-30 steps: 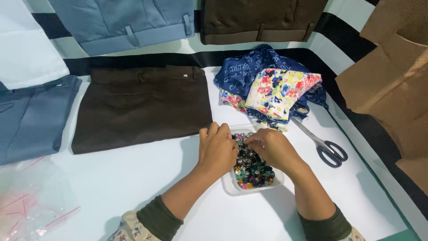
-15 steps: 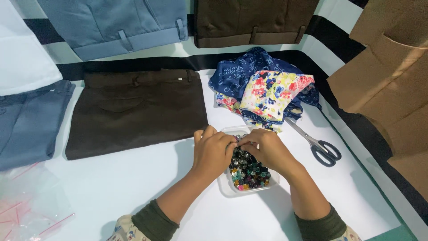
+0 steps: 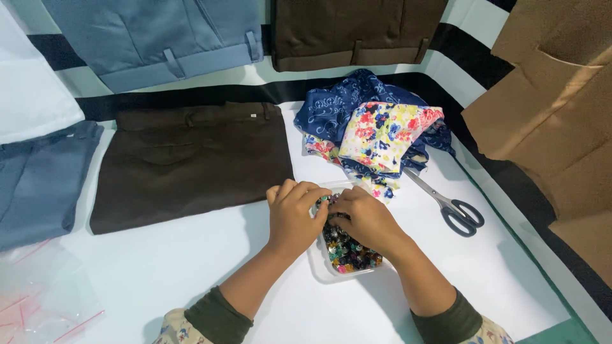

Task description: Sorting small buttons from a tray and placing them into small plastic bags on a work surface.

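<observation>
White bench [image 3: 191,267] fills the near half of my view, with a black-and-white striped cloth [image 3: 76,102] under the garments at the far side.

Both hands sit over a small clear plastic tray [image 3: 347,271] near the centre of the bench. Left hand [image 3: 294,216] is curled at the tray's left edge, fingers bent toward its far end. Right hand [image 3: 364,218] lies over the tray's far half, fingers drawn in. The fingertips of both meet over the contents; they seem to pinch something small between them, but I cannot tell what.

Tray holds a dense heap of small multicoloured beads or buttons [image 3: 349,251], filled close to the rim. No lid in view.

Risks as I judge them: the tray is light and shallow, and the left hand bears on its edge, so a push could tip or slide it and scatter the pieces. A small piece could slip from the pinch and roll off.

Surroundings: folded brown trousers [image 3: 191,159] lie to the left, just beside the left hand. Floral fabric scraps [image 3: 376,130] lie just beyond the tray. Scissors [image 3: 449,204] rest to the right. A clear zip bag [image 3: 38,299] lies near left; its contents are unreadable.
</observation>
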